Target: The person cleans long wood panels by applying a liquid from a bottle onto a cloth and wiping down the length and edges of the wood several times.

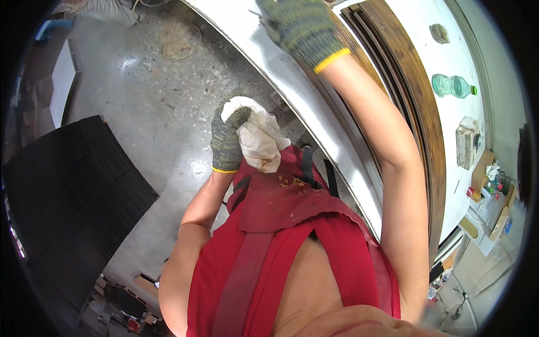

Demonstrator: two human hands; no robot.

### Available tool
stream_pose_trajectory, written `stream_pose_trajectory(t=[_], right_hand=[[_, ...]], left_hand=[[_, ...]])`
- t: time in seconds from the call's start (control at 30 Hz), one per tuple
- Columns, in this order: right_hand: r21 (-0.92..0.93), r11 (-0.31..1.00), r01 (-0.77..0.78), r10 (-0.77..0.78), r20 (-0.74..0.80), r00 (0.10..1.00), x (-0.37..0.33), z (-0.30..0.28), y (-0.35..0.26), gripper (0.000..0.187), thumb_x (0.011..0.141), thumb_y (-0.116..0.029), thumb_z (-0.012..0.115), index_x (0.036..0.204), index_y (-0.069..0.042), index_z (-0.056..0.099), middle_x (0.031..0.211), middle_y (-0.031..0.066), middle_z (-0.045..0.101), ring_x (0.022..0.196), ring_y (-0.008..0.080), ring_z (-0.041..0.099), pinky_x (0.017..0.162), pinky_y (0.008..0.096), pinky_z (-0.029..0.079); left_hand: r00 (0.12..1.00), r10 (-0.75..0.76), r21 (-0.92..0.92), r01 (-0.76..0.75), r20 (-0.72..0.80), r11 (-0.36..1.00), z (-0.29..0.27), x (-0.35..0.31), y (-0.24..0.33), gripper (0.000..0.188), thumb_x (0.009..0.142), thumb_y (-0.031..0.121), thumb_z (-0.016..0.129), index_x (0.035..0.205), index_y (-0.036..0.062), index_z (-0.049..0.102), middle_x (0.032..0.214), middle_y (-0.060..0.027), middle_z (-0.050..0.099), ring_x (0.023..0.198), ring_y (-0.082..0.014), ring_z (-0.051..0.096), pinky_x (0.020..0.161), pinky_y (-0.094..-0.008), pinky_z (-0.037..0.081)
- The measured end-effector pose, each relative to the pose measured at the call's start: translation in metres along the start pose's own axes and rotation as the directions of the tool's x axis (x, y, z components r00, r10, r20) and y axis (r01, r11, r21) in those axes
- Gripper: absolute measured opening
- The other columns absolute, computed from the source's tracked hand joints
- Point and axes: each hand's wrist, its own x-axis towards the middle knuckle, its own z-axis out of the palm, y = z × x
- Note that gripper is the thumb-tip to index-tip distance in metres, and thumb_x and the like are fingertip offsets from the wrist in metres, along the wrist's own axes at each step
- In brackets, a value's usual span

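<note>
Bunching up in the left hand [225,140], a white cloth [261,143] hung just in front of the red apron [281,205], off to the left of the long white table [334,129]. The left fingers were closed and gripping the cloth, with the thumb bent over it. That likely kept the soft folds from slipping. A brown mark showed at its near end.

The right hand [303,35] was far ahead, over the white table, with its fingers bent. I cannot tell if they gripped anything, because the top edge cut off part of the hand. Both hands wore gray-green gloves with yellow ends, maybe to keep the skin safe.

Under and beside the right arm, dark strips [359,149] and a brown board [418,84] lay longways on the table. Lying flat like that, they probably could not roll.

Farther right sat a green bottle [453,86], on its side, with a block [465,143] nearer and a small lump [439,33] farther away. They were perhaps put there to be out of the way. To the left, a big black thing [73,208] stood over the spotty gray floor [140,84].
</note>
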Motion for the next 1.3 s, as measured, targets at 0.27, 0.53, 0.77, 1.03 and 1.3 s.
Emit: stream_pose_trajectory(t=[0.27,0.53,0.77,1.03,1.3], right_hand=[[0.057,0.997,0.051,-0.05,-0.018,0.999,-0.066,-0.045,0.005,0.044,0.089,-0.044,0.064,0.117,-0.01,0.062,0.094,0.0116,0.06,0.085,0.0286,0.059,0.072,0.0426,0.047],[0.077,0.997,0.026,-0.034,0.107,0.994,-0.115,-0.094,-0.006,0.046,0.08,-0.024,0.073,0.122,-0.009,0.062,0.102,0.0172,0.061,0.094,0.0346,0.06,0.078,0.0462,0.048],[0.068,0.985,0.157,-0.166,0.16,0.973,0.042,-0.011,-0.012,0.029,0.082,-0.02,0.061,0.107,-0.005,0.065,0.088,0.0187,0.064,0.088,0.0369,0.061,0.077,0.0472,0.048],[-0.026,0.983,0.179,-0.172,0.178,0.969,-0.032,-0.033,0.033,0.045,0.083,-0.027,0.072,0.127,-0.018,0.064,0.106,0.01,0.065,0.098,0.0295,0.064,0.086,0.045,0.053],[-0.012,0.994,0.109,-0.104,0.225,0.969,0.047,0.001,0.011,0.024,0.087,-0.023,0.056,0.097,-0.006,0.069,0.085,0.0207,0.067,0.084,0.0376,0.064,0.077,0.0498,0.051]], left_hand=[[0.997,0.075,0.025,-0.075,-0.003,0.997,0.005,0.006,-0.004,0.014,0.089,0.005,0.062,0.102,0.0031,0.068,0.096,-0.0037,0.067,0.088,-0.0137,0.062,0.083,-0.0287,0.05],[0.999,-0.039,-0.15,0.043,0.029,0.988,0.009,0.01,-0.005,0.019,0.089,0.01,0.062,0.106,0.0044,0.066,0.098,-0.0022,0.066,0.091,-0.0132,0.061,0.086,-0.0289,0.049],[0.999,-0.045,-0.115,0.048,0.031,0.992,-0.004,0.0,0.0,0.045,0.089,0.009,0.064,0.132,0.0009,0.057,0.119,-0.0075,0.066,0.106,-0.0164,0.061,0.098,-0.0304,0.046],[0.999,-0.031,-0.198,0.022,-0.044,0.98,0.012,-0.006,-0.017,0.017,0.087,0.006,0.067,0.104,0.0052,0.065,0.095,-0.0019,0.065,0.088,-0.0126,0.061,0.081,-0.0277,0.05],[0.999,-0.001,-0.151,-0.006,-0.046,0.988,0.009,-0.006,-0.01,0.015,0.087,0.008,0.066,0.102,0.0053,0.066,0.094,-0.0021,0.065,0.088,-0.0135,0.061,0.081,-0.0285,0.05]])
